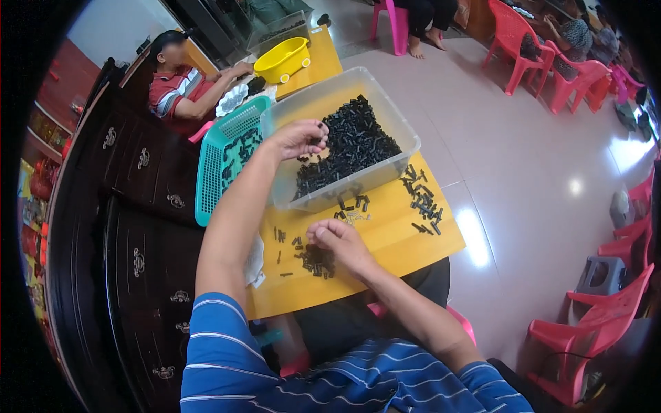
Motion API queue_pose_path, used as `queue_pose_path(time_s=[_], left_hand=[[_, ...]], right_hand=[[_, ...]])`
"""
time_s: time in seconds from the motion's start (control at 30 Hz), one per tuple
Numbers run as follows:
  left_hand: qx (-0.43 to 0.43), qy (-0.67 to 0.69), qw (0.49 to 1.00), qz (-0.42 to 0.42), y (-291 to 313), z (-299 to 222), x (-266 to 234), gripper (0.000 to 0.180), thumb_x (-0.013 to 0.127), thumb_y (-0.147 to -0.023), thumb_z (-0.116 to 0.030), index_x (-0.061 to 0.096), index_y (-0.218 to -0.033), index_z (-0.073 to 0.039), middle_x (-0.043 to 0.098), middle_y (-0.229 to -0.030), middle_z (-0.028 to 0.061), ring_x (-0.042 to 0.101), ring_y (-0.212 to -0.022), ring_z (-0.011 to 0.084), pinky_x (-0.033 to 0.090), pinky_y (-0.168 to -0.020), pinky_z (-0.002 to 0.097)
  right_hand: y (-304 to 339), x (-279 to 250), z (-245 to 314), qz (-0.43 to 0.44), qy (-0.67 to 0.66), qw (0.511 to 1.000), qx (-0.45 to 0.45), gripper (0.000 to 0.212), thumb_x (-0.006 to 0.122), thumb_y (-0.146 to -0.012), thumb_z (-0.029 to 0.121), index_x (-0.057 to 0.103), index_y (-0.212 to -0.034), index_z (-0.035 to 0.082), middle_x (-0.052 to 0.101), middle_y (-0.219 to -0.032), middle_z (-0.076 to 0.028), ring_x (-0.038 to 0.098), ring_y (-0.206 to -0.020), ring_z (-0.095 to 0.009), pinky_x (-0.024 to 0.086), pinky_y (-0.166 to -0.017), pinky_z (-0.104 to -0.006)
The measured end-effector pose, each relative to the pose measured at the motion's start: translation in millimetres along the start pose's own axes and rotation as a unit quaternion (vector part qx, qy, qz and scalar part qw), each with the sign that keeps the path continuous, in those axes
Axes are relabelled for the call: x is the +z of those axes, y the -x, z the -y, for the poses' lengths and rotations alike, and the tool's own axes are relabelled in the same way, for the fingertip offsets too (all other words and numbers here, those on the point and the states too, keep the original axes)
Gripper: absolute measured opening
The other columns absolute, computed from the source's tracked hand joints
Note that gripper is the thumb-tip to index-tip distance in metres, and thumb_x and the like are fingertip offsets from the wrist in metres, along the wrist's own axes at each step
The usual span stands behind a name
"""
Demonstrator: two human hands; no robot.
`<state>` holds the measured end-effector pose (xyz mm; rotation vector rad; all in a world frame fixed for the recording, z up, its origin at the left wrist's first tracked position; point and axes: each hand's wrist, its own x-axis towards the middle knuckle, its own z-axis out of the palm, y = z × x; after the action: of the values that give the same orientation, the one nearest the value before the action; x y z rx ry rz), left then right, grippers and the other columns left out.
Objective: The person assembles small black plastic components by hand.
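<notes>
My left hand (pixel 297 140) is over the left part of a clear plastic bin (pixel 385 175), its fingers curled together. Something dark shows between those fingertips, too small to name. Inside the bin lies a large heap of small black tubular pieces (pixel 354 138). Nearer to me, my right hand (pixel 342 242) is closed in a pinch above the yellow table (pixel 385 255); whatever its fingertips hold is hidden. Just below and left of it sits a small pile of black pieces (pixel 318 263), with a few loose ones around.
More black pieces (pixel 423 201) lie at the table's right edge. A teal basket (pixel 206 180) with black pieces stands left of the bin. Beyond are a yellow tub (pixel 284 59) and a seated person (pixel 184 89). Dark drawers (pixel 148 234) line the left; pink chairs (pixel 599 330) stand right.
</notes>
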<state>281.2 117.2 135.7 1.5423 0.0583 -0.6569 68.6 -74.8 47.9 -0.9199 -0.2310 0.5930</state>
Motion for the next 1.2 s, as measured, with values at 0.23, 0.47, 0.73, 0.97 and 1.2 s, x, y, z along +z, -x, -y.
queue_pose_path(time_s=[0.23, 0.47, 0.73, 0.97, 1.2], left_hand=[[0.105, 0.046, 0.993, -0.031, 74, -16, 37, 0.011, 0.06, -0.093, -0.007, 0.061, -0.103, -0.002, 0.064, -0.092, 0.0052, 0.066, -0.08, 0.0131, 0.058, -0.065, 0.0244], [0.12, -0.143, 0.982, -0.038, 175, 10, 118, 0.013, 0.058, -0.089, -0.004, 0.063, -0.101, -0.003, 0.066, -0.088, 0.0044, 0.064, -0.07, 0.0079, 0.056, -0.064, 0.0227], [0.251, -0.446, 0.852, -0.111, 208, 84, 145, 0.023, 0.062, -0.079, 0.0, 0.065, -0.102, -0.001, 0.068, -0.093, 0.0161, 0.068, -0.087, 0.03, 0.054, -0.079, 0.0347], [0.17, -0.26, 0.945, -0.099, 223, 88, 135, 0.033, 0.045, -0.087, 0.003, 0.065, -0.114, 0.002, 0.071, -0.101, 0.0117, 0.069, -0.095, 0.0188, 0.055, -0.083, 0.0317], [0.145, -0.189, 0.969, -0.065, 224, 92, 132, 0.035, 0.044, -0.092, 0.004, 0.059, -0.124, 0.005, 0.068, -0.112, 0.0089, 0.065, -0.102, 0.0141, 0.051, -0.092, 0.0284]], right_hand=[[6, 4, 16, -0.02, -0.162, 0.985, 0.062, 0.032, 0.052, -0.103, 0.028, 0.057, -0.123, 0.004, 0.066, -0.116, -0.01, 0.064, -0.107, -0.019, 0.05, -0.094, -0.0316], [17, 19, 24, -0.004, -0.354, 0.929, 0.109, 0.046, 0.045, -0.103, 0.043, 0.055, -0.125, 0.003, 0.062, -0.124, -0.015, 0.06, -0.116, -0.027, 0.047, -0.103, -0.0425], [21, 17, -12, 0.041, -0.484, 0.866, 0.117, 0.034, 0.042, -0.106, 0.036, 0.057, -0.112, 0.006, 0.063, -0.11, -0.011, 0.062, -0.106, -0.025, 0.05, -0.098, -0.0427], [28, 28, 1, -0.002, -0.442, 0.885, 0.143, 0.037, 0.039, -0.106, 0.035, 0.058, -0.113, 0.003, 0.063, -0.106, -0.012, 0.061, -0.103, -0.028, 0.049, -0.1, -0.0459], [35, 25, 0, 0.015, -0.452, 0.88, 0.147, 0.038, 0.038, -0.107, 0.036, 0.056, -0.116, 0.003, 0.063, -0.106, -0.013, 0.061, -0.101, -0.026, 0.05, -0.1, -0.046]])
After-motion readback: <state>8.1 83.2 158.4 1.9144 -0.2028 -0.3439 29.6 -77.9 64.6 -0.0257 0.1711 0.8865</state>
